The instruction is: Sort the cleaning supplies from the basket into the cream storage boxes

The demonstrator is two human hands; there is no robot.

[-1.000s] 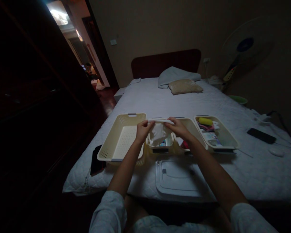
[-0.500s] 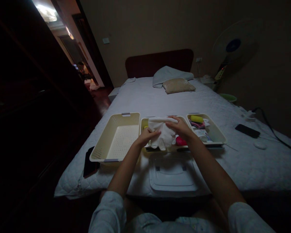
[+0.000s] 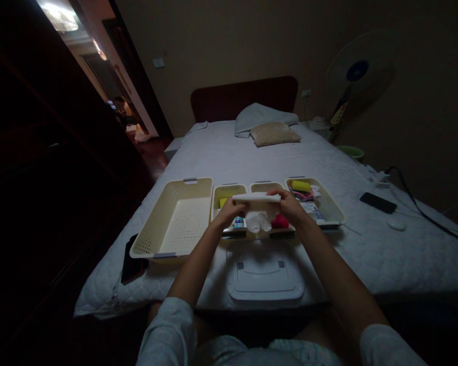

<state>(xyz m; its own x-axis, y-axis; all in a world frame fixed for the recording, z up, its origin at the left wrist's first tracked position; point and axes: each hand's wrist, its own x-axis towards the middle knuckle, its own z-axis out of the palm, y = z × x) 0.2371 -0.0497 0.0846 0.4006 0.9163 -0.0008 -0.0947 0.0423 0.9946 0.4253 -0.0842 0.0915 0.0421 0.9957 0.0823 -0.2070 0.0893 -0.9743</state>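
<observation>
White cloth (image 3: 256,197) is held above the middle bins (image 3: 267,187), covering part of their contents; its underside folds are dim and its exact shape is hard to make out. Its long axis follows the flat upper edge, running nearly level from left to right, with loose folds hanging downward. Fingers of the left hand (image 3: 229,213) and right hand (image 3: 291,207) grasp opposite ends, the left fingertips partly hidden.
</observation>
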